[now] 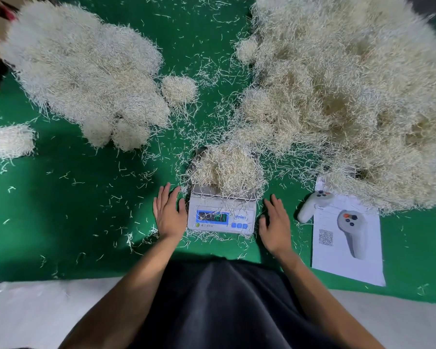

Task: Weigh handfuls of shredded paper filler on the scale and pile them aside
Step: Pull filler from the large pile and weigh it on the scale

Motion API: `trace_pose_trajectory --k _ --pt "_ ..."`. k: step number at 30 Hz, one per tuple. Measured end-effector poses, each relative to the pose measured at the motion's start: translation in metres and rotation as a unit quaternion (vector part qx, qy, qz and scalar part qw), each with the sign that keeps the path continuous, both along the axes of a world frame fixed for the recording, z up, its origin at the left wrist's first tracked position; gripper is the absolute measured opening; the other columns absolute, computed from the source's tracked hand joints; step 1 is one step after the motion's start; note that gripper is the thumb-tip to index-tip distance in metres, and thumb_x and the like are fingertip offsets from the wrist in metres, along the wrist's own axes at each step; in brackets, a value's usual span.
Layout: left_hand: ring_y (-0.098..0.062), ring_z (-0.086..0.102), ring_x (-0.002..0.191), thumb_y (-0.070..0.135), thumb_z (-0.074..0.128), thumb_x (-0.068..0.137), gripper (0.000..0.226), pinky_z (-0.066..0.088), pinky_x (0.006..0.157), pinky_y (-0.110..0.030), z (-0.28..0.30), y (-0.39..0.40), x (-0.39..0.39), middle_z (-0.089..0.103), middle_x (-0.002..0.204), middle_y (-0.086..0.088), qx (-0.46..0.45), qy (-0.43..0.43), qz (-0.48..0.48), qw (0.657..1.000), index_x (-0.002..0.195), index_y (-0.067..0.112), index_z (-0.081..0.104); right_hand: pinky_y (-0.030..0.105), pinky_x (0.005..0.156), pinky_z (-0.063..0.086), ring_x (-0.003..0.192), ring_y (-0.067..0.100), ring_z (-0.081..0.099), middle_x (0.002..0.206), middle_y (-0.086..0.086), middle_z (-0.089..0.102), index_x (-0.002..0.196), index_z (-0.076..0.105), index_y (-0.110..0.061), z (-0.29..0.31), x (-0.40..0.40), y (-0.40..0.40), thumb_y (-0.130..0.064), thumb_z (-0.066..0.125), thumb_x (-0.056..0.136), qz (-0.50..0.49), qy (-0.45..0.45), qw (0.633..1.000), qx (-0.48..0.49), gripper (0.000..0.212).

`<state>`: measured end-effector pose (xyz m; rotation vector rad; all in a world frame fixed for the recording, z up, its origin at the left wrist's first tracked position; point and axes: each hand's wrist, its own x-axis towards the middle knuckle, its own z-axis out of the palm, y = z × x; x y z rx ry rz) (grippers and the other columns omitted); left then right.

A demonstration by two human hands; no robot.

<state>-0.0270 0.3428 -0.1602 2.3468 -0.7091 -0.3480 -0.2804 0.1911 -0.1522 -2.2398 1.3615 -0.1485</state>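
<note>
Nearest the camera, a dark garment and two bare forearms are seen reaching forward over the green desk. The left hand is laid flat just beside the left side of the scale, fingers straight and released, with nothing held. The right hand is laid in the same manner just beside the right side of the scale, its grip likewise released and empty. The lit display faces the person; its reading cannot be made out. Directly beyond and between the two hands, a handful of shredded paper is heaped on the scale's platform, roughly round with no marked long axis, and overhanging the platform edges. Both hands are about equally near to it, one on each side, so the portion is judged to be ready for a two-handed scoop forward and inward once the weight is read. To the right, a printed sheet and a white controller are placed near the scale. Farther off, the large unweighed supply is spread on the right, touching the weighed portion's far edge, while the pile of weighed handfuls is set aside at the far left, well apart from the scale.
</note>
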Motion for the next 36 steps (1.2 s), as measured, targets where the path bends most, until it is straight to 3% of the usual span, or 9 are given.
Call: trace_pose_trajectory --k 7,13,16,19,25,27,29,32,36 --pt "-0.009 0.000 0.155 0.064 0.013 0.102 0.068 -0.006 0.126 -0.049 0.013 0.003 -0.007 0.017 0.168 0.006 0.002 0.086 -0.058 0.995 0.153 0.025 0.036 0.045 0.128 0.010 0.158 0.023 0.012 0.169 0.004 0.021 0.157 0.038 -0.014 -0.001 0.000 0.001 -0.020 0.051 0.103 -0.003 -0.014 1.000 -0.004 0.056" --pt "-0.011 -0.004 0.155 0.102 0.047 0.061 0.135 -0.015 0.121 -0.042 0.022 -0.004 -0.043 0.008 0.169 0.006 0.092 0.034 -0.104 0.990 0.160 0.019 0.007 0.044 0.129 0.010 0.158 0.023 0.014 0.169 0.006 0.024 0.155 0.042 -0.010 -0.001 0.004 0.004 -0.016 0.051 0.102 -0.017 -0.024 0.999 -0.014 0.054" --pt "-0.011 0.009 0.154 0.092 0.047 0.076 0.112 -0.010 0.122 -0.041 0.020 -0.007 -0.041 0.022 0.164 0.004 0.058 0.042 -0.069 0.995 0.157 0.019 0.020 0.047 0.128 0.012 0.157 0.024 0.017 0.167 0.009 0.027 0.154 0.041 -0.007 0.005 0.014 0.008 -0.021 0.039 0.108 -0.076 -0.059 0.995 0.014 0.049" --pt "-0.013 0.035 0.142 0.064 0.039 0.099 0.064 0.014 0.123 -0.040 0.015 0.000 -0.034 0.048 0.150 0.004 -0.017 0.018 -0.040 0.999 0.145 0.020 0.047 0.054 0.125 0.022 0.151 0.027 0.033 0.160 0.015 0.040 0.160 0.025 -0.010 0.018 0.031 0.018 -0.064 0.021 0.105 -0.124 -0.113 0.984 0.065 0.078" --pt "-0.028 0.060 0.106 0.022 0.046 0.105 0.027 0.042 0.099 -0.046 0.015 -0.002 -0.015 0.069 0.108 -0.003 -0.067 0.062 0.060 0.994 0.102 0.013 0.072 0.050 0.128 0.010 0.154 0.020 0.025 0.167 0.003 0.026 0.162 0.003 -0.019 0.023 0.063 0.039 -0.103 0.051 0.060 -0.078 -0.059 0.993 0.072 0.140" --pt "-0.030 0.061 0.093 0.019 0.052 0.103 0.023 0.048 0.089 -0.048 0.017 -0.001 -0.008 0.069 0.096 -0.007 -0.101 0.079 0.073 0.989 0.094 0.008 0.070 0.047 0.128 0.009 0.153 0.023 0.027 0.165 0.008 0.031 0.162 0.002 -0.015 0.022 0.064 0.040 -0.100 0.045 0.070 -0.090 -0.065 0.991 0.068 0.132" --pt "-0.032 0.062 0.093 0.016 0.056 0.102 0.020 0.051 0.089 -0.049 0.017 -0.001 -0.004 0.069 0.098 -0.011 -0.119 0.110 0.091 0.983 0.098 0.003 0.070 0.053 0.125 0.022 0.137 0.027 0.051 0.132 0.012 0.065 0.161 0.010 -0.013 0.020 0.059 0.034 -0.091 0.037 0.084 -0.114 -0.096 0.986 0.069 0.113" --pt "-0.028 0.070 0.095 0.017 0.061 0.100 0.022 0.056 0.086 -0.039 0.020 -0.005 0.005 0.071 0.114 -0.009 -0.128 0.200 0.142 0.961 0.117 0.007 0.069 0.050 0.109 0.044 0.102 0.023 0.067 0.091 0.003 0.071 0.152 0.033 -0.011 0.021 0.051 0.027 -0.080 0.038 0.094 -0.117 -0.118 0.984 0.070 0.091" --pt "-0.012 0.072 0.072 0.016 0.061 0.101 0.018 0.052 0.058 -0.022 0.015 -0.001 0.016 0.074 0.108 -0.009 -0.143 0.287 0.172 0.931 0.116 0.008 0.067 0.034 0.085 0.050 0.090 0.021 0.062 0.104 0.010 0.072 0.120 0.056 -0.017 0.022 0.039 0.023 -0.061 0.051 0.101 -0.100 -0.199 0.972 0.067 0.048"
